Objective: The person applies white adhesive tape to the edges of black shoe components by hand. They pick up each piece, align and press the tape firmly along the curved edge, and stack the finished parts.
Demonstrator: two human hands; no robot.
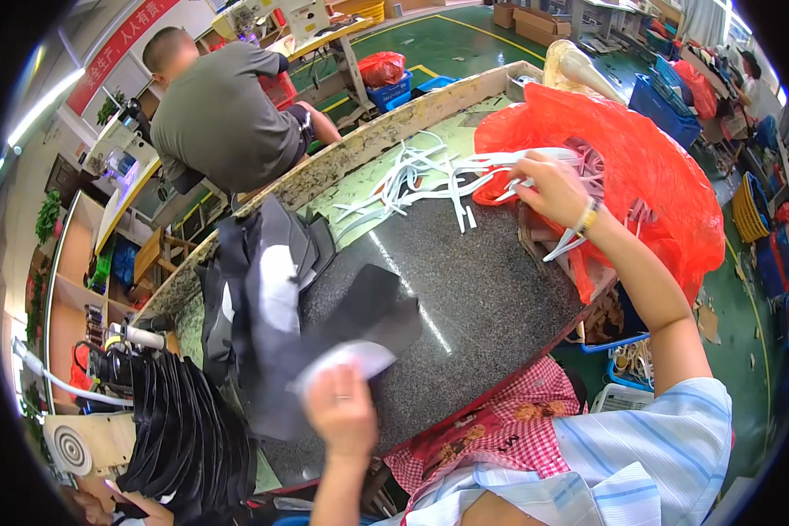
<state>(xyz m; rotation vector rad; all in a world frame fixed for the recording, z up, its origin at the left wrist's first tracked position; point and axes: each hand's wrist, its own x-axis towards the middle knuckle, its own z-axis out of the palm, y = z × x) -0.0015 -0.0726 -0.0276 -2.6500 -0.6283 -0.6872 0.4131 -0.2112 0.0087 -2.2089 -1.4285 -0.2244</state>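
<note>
Your left hand [342,412], low and left of centre, grips a motion-blurred black-and-white piece [352,358] above the dark speckled tabletop [473,289]. Your right hand [548,188], upper right of centre, bends its fingers at the white strips [482,163]; I cannot tell whether they pinch one. At lower left stand curved black pieces [180,438]; at upper left sits a co-worker [228,118]. Left of centre lies a black-and-white pile [276,272]. The strips tangle at upper centre, reaching the red plastic bag [675,202] at upper right.

Glare streaks the tabletop [491,298]; left hand [342,410] blurs.
</note>
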